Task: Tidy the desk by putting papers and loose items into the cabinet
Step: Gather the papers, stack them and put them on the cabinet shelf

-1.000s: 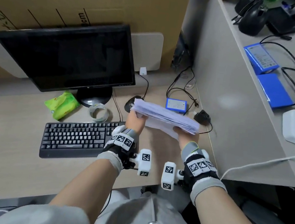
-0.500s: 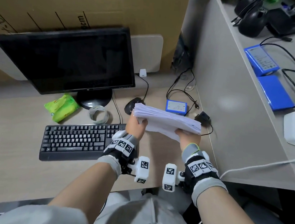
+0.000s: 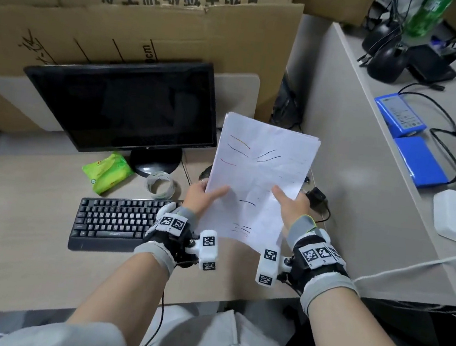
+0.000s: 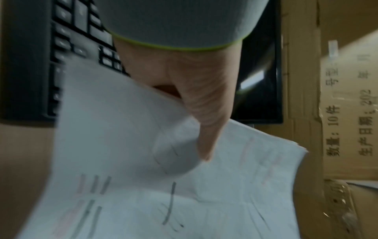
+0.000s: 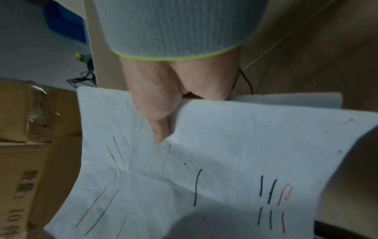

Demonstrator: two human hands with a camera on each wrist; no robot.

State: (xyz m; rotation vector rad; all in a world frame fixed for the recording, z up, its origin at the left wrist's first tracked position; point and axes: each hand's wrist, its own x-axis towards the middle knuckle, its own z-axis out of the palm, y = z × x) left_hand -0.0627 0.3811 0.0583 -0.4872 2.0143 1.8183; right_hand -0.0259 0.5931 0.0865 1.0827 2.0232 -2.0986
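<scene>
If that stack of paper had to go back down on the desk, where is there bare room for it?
The widest bare patch of desk lies left of the keyboard, in front of the green packet. A strip runs along the near edge below the keyboard. It is crowded by the monitor foot: tape roll, packet, and cables near the divider.

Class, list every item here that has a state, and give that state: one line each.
stack of papers: lifted off the desk, tilted up, face toward the person
left hand: grips the stack's left edge
right hand: grips the stack's right edge
monitor: screen dark
roll of tape: lying flat on the desk
green packet: lying on the desk, closed
</scene>
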